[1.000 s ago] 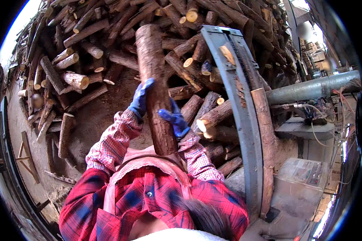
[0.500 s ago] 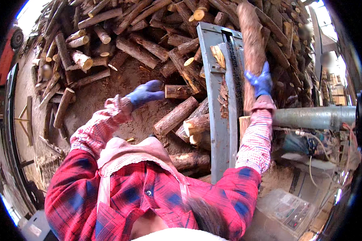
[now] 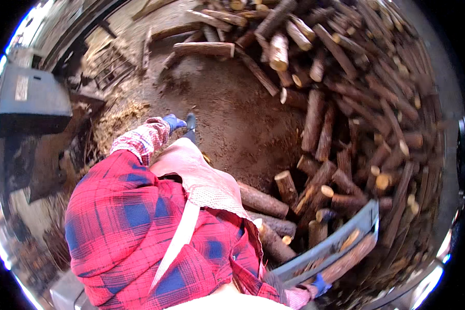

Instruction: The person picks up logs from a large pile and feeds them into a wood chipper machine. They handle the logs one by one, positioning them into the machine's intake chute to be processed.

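A bark-covered log (image 3: 349,258) lies along the outer side of the grey metal trough (image 3: 369,217) at the lower right. My right hand (image 3: 321,285), in a blue glove, grips this log near its lower end; part of the fingers is hidden against the bark. At the left, beside the pink apron (image 3: 201,175), my left hand (image 3: 174,123) hangs low in its blue glove. It holds nothing, and its fingers look loosely extended. A dark boot (image 3: 191,121) shows just beyond it. A split piece of pale wood (image 3: 350,240) sits in the trough.
A big heap of cut logs (image 3: 341,51) fills the far and right side. Several logs (image 3: 263,199) lie on the ground between me and the trough. Brown bare ground (image 3: 227,113) spreads ahead. A grey metal box (image 3: 33,98) stands at the left.
My view has swung left, so the trough now appears at the lower right. The log, upright in view before, lies slanted beside the trough. My left hand has dropped near my side.
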### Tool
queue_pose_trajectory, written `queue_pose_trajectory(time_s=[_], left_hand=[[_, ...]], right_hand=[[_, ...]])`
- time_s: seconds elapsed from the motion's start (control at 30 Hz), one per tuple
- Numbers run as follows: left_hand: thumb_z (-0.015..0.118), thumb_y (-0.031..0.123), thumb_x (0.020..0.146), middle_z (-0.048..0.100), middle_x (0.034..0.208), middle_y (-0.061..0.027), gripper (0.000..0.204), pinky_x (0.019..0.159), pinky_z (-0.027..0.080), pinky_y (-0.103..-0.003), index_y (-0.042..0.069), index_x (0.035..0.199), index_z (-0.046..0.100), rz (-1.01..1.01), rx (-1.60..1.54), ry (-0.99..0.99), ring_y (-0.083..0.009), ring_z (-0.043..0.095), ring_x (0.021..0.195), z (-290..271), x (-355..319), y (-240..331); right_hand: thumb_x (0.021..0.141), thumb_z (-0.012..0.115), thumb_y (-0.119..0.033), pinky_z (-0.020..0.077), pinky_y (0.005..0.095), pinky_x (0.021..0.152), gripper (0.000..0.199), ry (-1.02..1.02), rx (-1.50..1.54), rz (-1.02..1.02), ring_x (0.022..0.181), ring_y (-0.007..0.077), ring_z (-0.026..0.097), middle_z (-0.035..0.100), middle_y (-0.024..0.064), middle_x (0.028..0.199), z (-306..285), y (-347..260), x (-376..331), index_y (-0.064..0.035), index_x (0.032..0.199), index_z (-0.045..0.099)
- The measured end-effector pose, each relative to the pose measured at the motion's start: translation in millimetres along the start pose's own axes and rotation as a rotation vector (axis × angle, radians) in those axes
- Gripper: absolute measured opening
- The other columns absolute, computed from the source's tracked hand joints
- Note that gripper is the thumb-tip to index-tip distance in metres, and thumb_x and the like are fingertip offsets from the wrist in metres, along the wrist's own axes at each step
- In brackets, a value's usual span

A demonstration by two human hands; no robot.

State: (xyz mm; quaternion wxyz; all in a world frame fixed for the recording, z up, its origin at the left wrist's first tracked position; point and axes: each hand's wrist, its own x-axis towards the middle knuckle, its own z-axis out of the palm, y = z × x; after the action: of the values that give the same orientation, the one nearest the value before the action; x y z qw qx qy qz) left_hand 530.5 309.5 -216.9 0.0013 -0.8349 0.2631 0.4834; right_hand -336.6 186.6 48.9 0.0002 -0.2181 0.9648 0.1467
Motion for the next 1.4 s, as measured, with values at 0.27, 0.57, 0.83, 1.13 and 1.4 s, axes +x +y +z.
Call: queue_pose_trajectory(time_s=[0.27,0.57,0.83,1.13,1.4], left_hand=[[0.062,0.057,0.080,0.055,0.129,-0.0219,0.064,0.099,0.041,-0.045,0.008,0.120,0.063,0.073,-0.308,-0.190,-0.0371,0.053,0.117,-32,124,-71],[0.070,0.045,0.082,0.060,0.086,-0.0026,0.041,0.053,0.040,-0.030,0.007,0.097,0.062,-0.077,-0.824,-0.023,-0.0139,0.053,0.065,-133,225,-56],[0.066,0.038,0.089,0.064,0.087,-0.0039,0.032,0.054,0.048,-0.030,0.018,0.113,0.059,-0.668,-1.633,0.143,-0.0150,0.059,0.065,-132,340,-51],[0.056,0.036,0.094,0.064,0.115,-0.0144,0.045,0.086,0.052,-0.043,0.015,0.132,0.050,-0.623,-1.821,0.179,-0.0271,0.064,0.100,-108,484,40],[0.068,0.046,0.083,0.050,0.135,-0.0059,0.085,0.097,0.043,-0.047,0.012,0.147,0.023,-0.593,-1.806,0.127,-0.0292,0.046,0.125,-187,616,69]], right_hand=[[0.075,0.069,-0.040,0.0516,0.0400,0.075,0.070,-0.150,0.358,-1.090,0.082,0.0289,0.062,0.067,0.0161,0.099,179,-263,-128,-0.0056,0.133,0.051],[0.087,0.067,-0.045,0.0415,0.0289,0.089,0.056,-1.065,0.524,-1.236,0.101,0.0178,0.051,0.059,0.0073,0.106,195,-679,-531,0.0036,0.114,0.059],[0.079,0.057,-0.068,0.0235,0.0594,0.107,0.079,-1.336,0.301,-0.446,0.127,0.0224,0.039,0.046,0.0041,0.130,338,-985,-733,-0.0149,0.136,0.042],[0.085,0.045,-0.070,0.0371,0.0515,0.105,0.079,-1.554,0.480,-0.399,0.121,0.0328,0.052,0.055,0.0140,0.132,521,-1134,-776,-0.0092,0.134,0.051],[0.092,0.056,-0.042,0.0418,0.0409,0.102,0.059,-1.878,0.519,-0.410,0.114,0.0282,0.054,0.054,0.0153,0.128,479,-1045,-775,-0.0002,0.132,0.048]])
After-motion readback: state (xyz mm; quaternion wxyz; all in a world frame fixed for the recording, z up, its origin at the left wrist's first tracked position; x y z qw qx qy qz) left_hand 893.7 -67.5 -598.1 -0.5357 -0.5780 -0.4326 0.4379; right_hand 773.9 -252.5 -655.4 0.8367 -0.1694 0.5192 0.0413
